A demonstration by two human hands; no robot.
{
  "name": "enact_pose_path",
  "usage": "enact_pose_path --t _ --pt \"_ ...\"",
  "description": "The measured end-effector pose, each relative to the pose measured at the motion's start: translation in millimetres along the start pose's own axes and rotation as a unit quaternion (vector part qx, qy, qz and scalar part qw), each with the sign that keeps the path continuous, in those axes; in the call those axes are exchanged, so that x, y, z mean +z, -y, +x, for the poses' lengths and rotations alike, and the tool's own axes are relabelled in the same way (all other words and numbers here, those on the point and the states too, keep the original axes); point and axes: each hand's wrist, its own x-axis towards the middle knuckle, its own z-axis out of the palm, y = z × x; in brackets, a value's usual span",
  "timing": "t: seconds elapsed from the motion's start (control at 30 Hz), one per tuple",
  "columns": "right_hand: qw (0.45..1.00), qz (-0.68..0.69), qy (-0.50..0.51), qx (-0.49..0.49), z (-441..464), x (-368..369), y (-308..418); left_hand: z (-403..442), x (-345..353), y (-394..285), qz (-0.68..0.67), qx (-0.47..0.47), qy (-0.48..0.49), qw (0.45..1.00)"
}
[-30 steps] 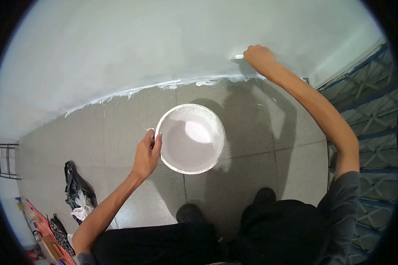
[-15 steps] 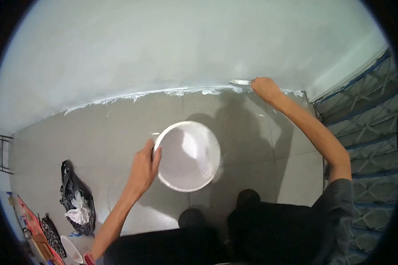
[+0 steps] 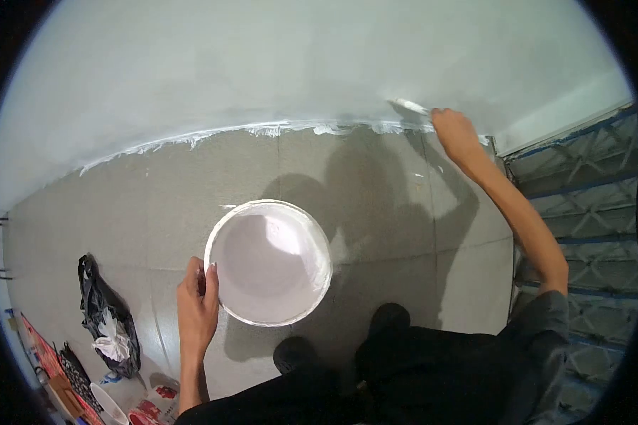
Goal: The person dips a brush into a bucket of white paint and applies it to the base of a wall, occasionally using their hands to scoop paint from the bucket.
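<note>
My left hand (image 3: 200, 301) grips the left rim of a white bucket (image 3: 268, 265), thumb over the edge. The bucket hangs above the floor, its mouth facing me, with white coating the inside. Up at the wall, my right hand (image 3: 459, 134) is closed around the handle of a paintbrush (image 3: 412, 107). Its white-covered bristles point left, by the lower part of the pale wall (image 3: 248, 64). A ragged strip of wet white paint (image 3: 266, 129) runs along the joint of wall and floor, below and left of the brush.
Grey floor tiles (image 3: 184, 227) lie below. A metal lattice gate (image 3: 581, 212) stands at the right. On the left are a black plastic bag (image 3: 111, 319), a red and white container (image 3: 156, 405) and a white tub (image 3: 108, 404). My shoes (image 3: 390, 319) are beneath me.
My right hand and the brush have moved right and up the wall a little. My left hand has brought the bucket left and slightly down, nearer to me. The view has shifted a bit.
</note>
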Motion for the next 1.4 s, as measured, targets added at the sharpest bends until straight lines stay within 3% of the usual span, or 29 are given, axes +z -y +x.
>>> enact_pose_path --t 0.03,0.13,0.2,0.27,0.33,0.43,0.63,0.73,0.83,0.93,1.03,1.07,1.13,1.3,1.37,1.4 --pt "0.999 0.007 -0.051 0.007 -13 -4 -3 1 0 1 0.001 -0.001 -0.003 1.000" --pt "0.994 0.059 -0.015 0.086 -35 -15 -6 2 -2 5 0.014 -0.004 -0.003 1.000" --pt "0.951 0.198 0.124 0.202 -36 -5 -13 3 -5 7 0.035 -0.004 0.008 0.999" --pt "0.836 0.392 0.226 0.311 -32 17 -19 2 -3 4 0.024 -0.020 0.003 0.999" --pt "0.626 0.616 0.274 0.393 -22 44 -21 1 -3 3 0.011 -0.027 0.002 1.000" --pt "0.463 0.742 0.198 0.443 -7 67 -13 1 -4 3 -0.008 -0.024 0.005 1.000" --pt "0.271 0.803 0.049 0.529 30 82 0 -3 -3 13 -0.006 -0.011 -0.007 1.000" --pt "0.156 0.854 0.068 0.492 43 79 -8 -3 -4 20 0.003 0.000 -0.005 1.000" --pt "0.172 0.881 0.065 0.436 34 66 -21 -2 -5 19 0.005 0.003 -0.007 1.000" --pt "0.227 0.898 0.060 0.373 -1 32 -23 -3 -5 17 -0.003 0.000 -0.007 1.000" --pt "0.203 0.912 0.081 0.347 -35 10 -22 -3 -4 21 -0.009 0.008 -0.009 1.000" --pt "0.235 0.897 0.087 0.363 -37 10 -18 -3 -5 21 -0.010 0.009 -0.007 1.000" --pt "0.296 0.864 0.096 0.395 -38 21 -6 -3 -5 23 -0.010 0.011 -0.004 1.000" --pt "0.242 0.856 0.054 0.453 -3 66 28 -4 -5 19 0.018 0.012 -0.009 1.000" --pt "0.263 0.864 0.052 0.425 14 141 12 -5 -5 14 0.008 0.022 -0.005 1.000" --pt "0.273 0.868 0.052 0.411 21 137 16 -6 -6 12 0.004 0.026 -0.003 1.000"
